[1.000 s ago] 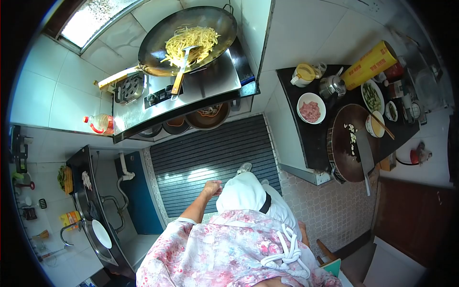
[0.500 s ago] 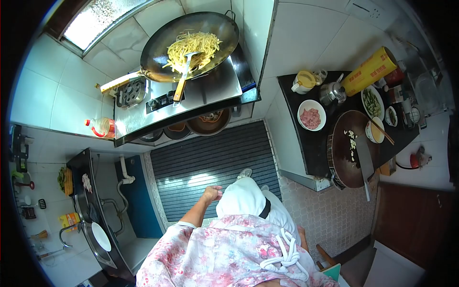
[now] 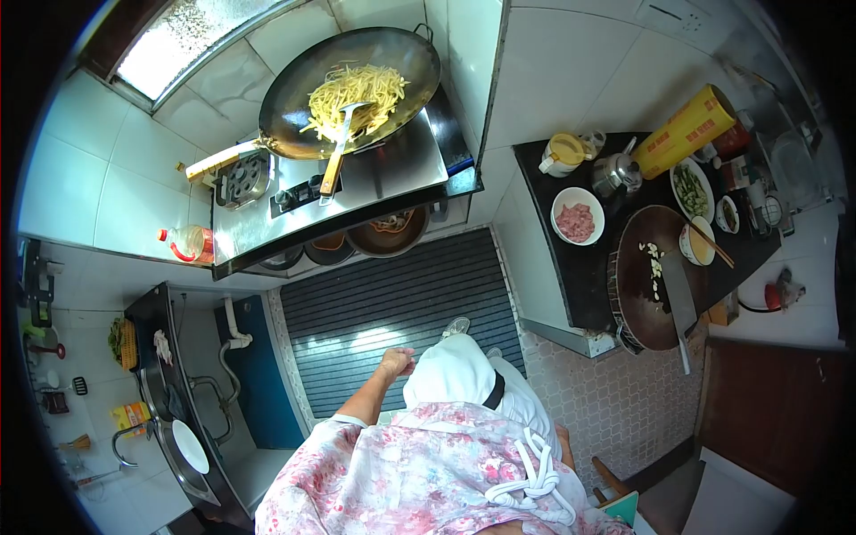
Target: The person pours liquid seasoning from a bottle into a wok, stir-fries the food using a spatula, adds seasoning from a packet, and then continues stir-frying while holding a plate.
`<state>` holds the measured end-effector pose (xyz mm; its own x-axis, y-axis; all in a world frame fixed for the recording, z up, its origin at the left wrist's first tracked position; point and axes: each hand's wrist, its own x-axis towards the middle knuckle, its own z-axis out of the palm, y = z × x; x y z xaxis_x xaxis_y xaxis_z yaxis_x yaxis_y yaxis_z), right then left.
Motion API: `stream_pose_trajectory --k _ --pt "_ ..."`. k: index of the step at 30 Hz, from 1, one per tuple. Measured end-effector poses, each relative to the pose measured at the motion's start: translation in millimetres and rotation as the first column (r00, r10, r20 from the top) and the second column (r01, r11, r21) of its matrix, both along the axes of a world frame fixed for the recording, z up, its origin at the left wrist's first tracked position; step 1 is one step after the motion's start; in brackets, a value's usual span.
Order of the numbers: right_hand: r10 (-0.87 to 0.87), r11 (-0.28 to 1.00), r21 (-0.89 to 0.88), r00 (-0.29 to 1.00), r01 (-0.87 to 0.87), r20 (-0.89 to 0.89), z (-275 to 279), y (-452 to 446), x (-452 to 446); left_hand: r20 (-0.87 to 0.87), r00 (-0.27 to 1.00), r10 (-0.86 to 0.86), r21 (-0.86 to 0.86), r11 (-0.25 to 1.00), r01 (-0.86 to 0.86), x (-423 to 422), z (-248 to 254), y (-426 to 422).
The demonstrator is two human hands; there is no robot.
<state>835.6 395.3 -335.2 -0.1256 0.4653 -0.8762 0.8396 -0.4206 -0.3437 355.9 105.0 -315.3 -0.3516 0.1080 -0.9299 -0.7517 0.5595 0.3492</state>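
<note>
My left hand [image 3: 399, 361] hangs beside my white trousers [image 3: 455, 370], above the black ribbed mat. Its fingers are curled in and nothing shows in them. On my right side only a strip of skin [image 3: 563, 443] shows below the floral sleeve, and the fingers there are hidden. Ahead, a wok [image 3: 290, 107] on the stove [image 3: 383, 176] holds pale yellow shredded food [image 3: 379, 89]. A spatula [image 3: 333, 165] rests in it, wooden handle over the near rim. Neither hand touches these.
On the right counter are a bowl of raw meat [image 3: 577, 218], a round chopping board [image 3: 637, 308] with chopped white pieces and a cleaver [image 3: 680, 290], a plate of cut greens [image 3: 691, 189], and a kettle [image 3: 615, 174]. A sink [image 3: 169, 392] stands left. Pans sit under the stove.
The whole view shifts very slightly. My left hand stays by my trousers, and the wok, spatula and counter things keep their places.
</note>
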Motion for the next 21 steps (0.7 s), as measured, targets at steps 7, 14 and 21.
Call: stream_pose_trajectory --k 7,14,21 --pt "0.007 1.000 -0.004 1.000 -0.007 0.009 2.5 -2.7 -0.5 0.002 1.000 -0.007 0.016 1.000 0.007 1.5 -6.9 -4.1" --pt "0.024 1.000 -0.010 1.000 -0.024 0.012 -1.3 -1.2 -8.9 -0.015 1.000 -0.001 0.022 1.000 0.001 4.0 -6.0 -6.8" --pt "0.044 0.999 -0.014 0.999 -0.044 0.016 0.7 -0.8 -11.5 -0.023 1.000 -0.002 0.013 1.000 0.003 6.7 -5.5 -6.1"
